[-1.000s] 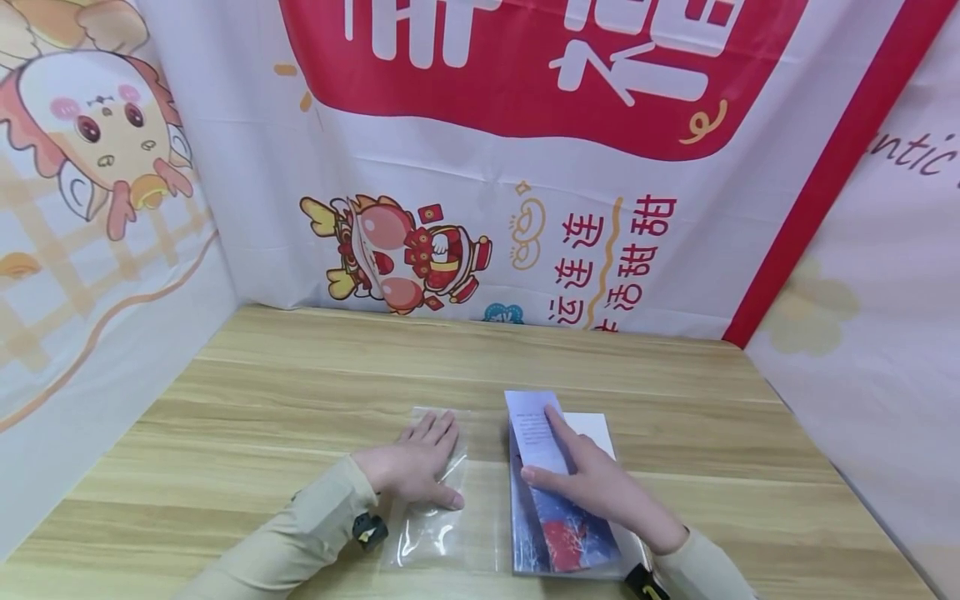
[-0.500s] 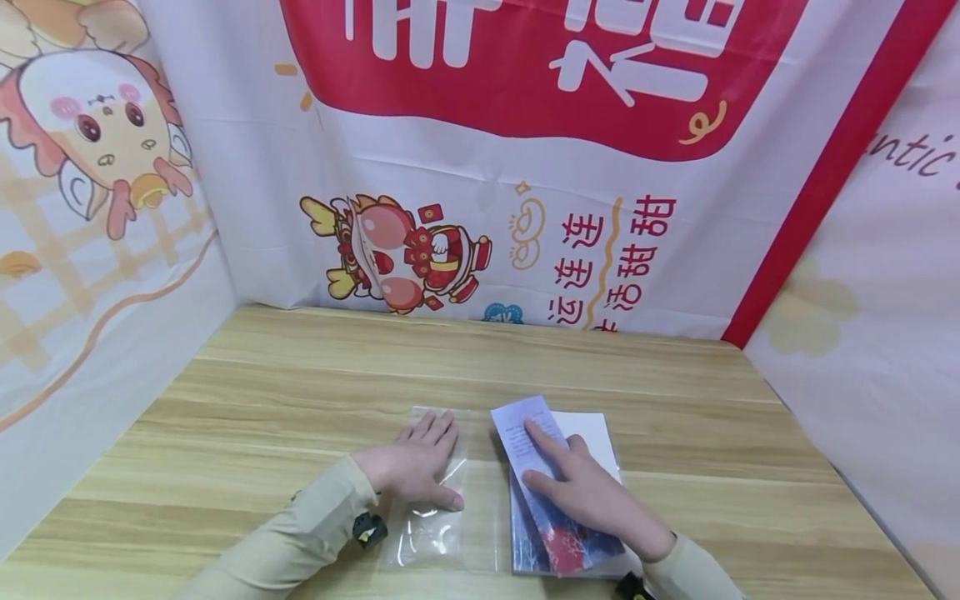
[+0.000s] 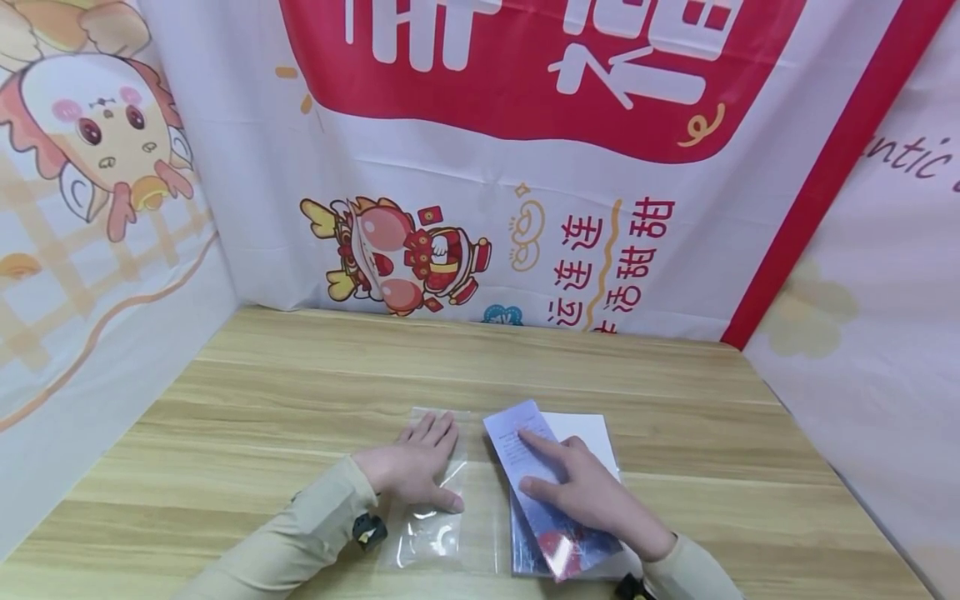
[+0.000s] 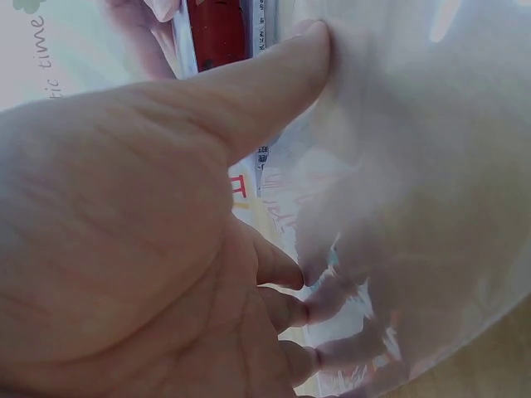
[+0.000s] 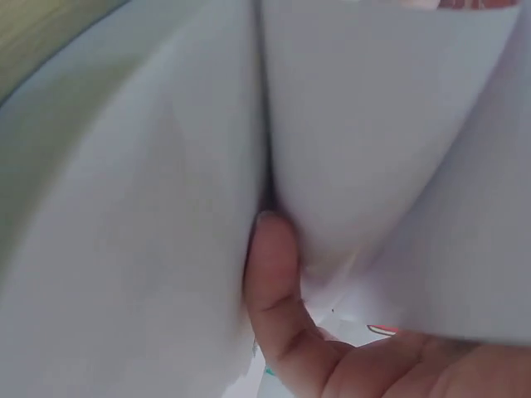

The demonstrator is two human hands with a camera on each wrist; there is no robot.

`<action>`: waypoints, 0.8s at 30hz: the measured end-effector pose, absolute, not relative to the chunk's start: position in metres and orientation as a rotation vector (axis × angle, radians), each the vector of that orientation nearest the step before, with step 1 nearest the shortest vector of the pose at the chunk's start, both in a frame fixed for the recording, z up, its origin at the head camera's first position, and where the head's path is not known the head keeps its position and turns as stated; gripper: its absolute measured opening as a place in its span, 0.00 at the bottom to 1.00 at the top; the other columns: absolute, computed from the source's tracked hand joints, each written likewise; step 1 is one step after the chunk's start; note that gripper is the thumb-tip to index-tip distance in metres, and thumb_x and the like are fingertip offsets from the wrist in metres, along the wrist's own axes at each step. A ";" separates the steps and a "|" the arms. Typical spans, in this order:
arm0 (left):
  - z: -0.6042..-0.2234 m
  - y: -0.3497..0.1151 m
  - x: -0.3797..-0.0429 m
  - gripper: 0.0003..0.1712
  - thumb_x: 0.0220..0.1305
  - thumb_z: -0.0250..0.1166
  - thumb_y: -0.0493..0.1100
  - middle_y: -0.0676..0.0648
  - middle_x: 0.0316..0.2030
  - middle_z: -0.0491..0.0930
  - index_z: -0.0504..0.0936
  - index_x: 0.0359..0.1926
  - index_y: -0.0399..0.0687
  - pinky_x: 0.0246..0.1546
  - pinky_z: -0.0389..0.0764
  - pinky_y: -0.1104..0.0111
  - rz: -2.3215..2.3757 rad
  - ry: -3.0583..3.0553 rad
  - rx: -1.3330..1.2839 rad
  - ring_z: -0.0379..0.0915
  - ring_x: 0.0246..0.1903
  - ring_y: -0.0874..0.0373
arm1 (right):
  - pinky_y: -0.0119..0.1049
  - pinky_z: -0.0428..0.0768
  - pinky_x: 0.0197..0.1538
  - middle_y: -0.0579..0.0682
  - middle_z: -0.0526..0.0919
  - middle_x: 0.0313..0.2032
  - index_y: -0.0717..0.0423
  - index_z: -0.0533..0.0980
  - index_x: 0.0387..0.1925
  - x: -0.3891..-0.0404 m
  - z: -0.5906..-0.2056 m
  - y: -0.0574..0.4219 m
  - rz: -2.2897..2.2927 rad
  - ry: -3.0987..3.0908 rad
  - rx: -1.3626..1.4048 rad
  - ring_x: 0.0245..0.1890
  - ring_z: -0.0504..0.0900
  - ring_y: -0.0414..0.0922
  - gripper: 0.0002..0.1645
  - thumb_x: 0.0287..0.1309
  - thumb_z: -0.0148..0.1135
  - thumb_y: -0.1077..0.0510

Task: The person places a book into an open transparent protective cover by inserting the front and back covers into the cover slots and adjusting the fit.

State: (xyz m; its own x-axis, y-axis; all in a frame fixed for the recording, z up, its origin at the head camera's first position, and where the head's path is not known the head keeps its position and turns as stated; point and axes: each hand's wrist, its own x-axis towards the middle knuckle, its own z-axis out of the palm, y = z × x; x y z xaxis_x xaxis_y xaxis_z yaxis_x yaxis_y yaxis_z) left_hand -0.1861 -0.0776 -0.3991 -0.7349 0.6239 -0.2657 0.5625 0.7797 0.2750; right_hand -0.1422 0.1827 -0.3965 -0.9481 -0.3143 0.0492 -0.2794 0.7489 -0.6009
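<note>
My left hand (image 3: 418, 468) rests palm down on a clear plastic bag (image 3: 431, 540), its fingers straight and thumb spread toward the right. The left wrist view shows the bag (image 4: 431, 215) rising in a film past the fingertips. To the right lies a book (image 3: 525, 550) with a dark blue snowy cover. My right hand (image 3: 596, 496) pinches its narrow cover flap (image 3: 506, 427), lilac with small print at the top and red and blue below. The flap slants left over the white page (image 3: 588, 429). In the right wrist view one digit (image 5: 278, 257) reaches between pale sheets.
Both items lie near the front of a wood-grain table (image 3: 360, 358). Behind it hangs a white and red printed cloth (image 3: 450, 150), with more printed cloth along the left side (image 3: 97, 275) and the right side (image 3: 862, 275).
The flap's upper end has swung left, past the book's left edge, and its slant has grown. My right hand has shifted slightly left with it. The left hand and bag have stayed put.
</note>
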 end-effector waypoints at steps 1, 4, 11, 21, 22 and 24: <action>-0.399 -0.078 -0.186 0.62 0.54 0.60 0.71 0.34 0.71 0.36 0.46 0.71 0.31 0.65 0.39 0.48 0.250 2.629 0.906 0.29 0.69 0.36 | 0.36 0.70 0.33 0.53 0.69 0.37 0.45 0.67 0.66 -0.143 -0.397 0.183 -0.979 2.895 -0.491 0.31 0.67 0.44 0.39 0.55 0.64 0.40; -0.399 -0.078 -0.185 0.62 0.54 0.60 0.71 0.34 0.71 0.36 0.47 0.71 0.32 0.65 0.40 0.48 0.247 2.630 0.903 0.29 0.69 0.37 | 0.35 0.69 0.33 0.53 0.69 0.36 0.45 0.67 0.66 -0.143 -0.397 0.181 -0.949 2.919 -0.476 0.30 0.67 0.43 0.39 0.56 0.61 0.37; -0.401 -0.079 -0.187 0.62 0.54 0.59 0.72 0.34 0.71 0.36 0.47 0.72 0.32 0.65 0.39 0.48 0.244 2.628 0.906 0.29 0.69 0.37 | 0.35 0.69 0.32 0.54 0.65 0.37 0.43 0.66 0.67 -0.142 -0.401 0.177 -0.944 2.924 -0.387 0.28 0.67 0.43 0.35 0.60 0.59 0.40; -0.400 -0.080 -0.186 0.61 0.53 0.59 0.72 0.34 0.71 0.35 0.48 0.72 0.33 0.65 0.39 0.48 0.239 2.635 0.897 0.29 0.69 0.37 | 0.37 0.69 0.35 0.56 0.65 0.38 0.43 0.64 0.68 -0.142 -0.397 0.176 -0.994 2.848 -0.352 0.31 0.68 0.46 0.36 0.58 0.58 0.52; -0.401 -0.080 -0.186 0.61 0.53 0.59 0.72 0.34 0.71 0.35 0.48 0.72 0.33 0.65 0.39 0.48 0.239 2.635 0.897 0.29 0.69 0.37 | 0.38 0.70 0.36 0.56 0.66 0.39 0.43 0.63 0.69 -0.142 -0.397 0.177 -1.000 2.842 -0.361 0.33 0.68 0.46 0.36 0.58 0.59 0.52; -0.401 -0.080 -0.186 0.62 0.53 0.59 0.72 0.34 0.71 0.35 0.48 0.72 0.33 0.65 0.39 0.48 0.235 2.638 0.898 0.29 0.69 0.37 | 0.39 0.70 0.39 0.57 0.67 0.40 0.43 0.63 0.69 -0.143 -0.397 0.178 -1.009 2.841 -0.383 0.35 0.68 0.45 0.37 0.57 0.61 0.50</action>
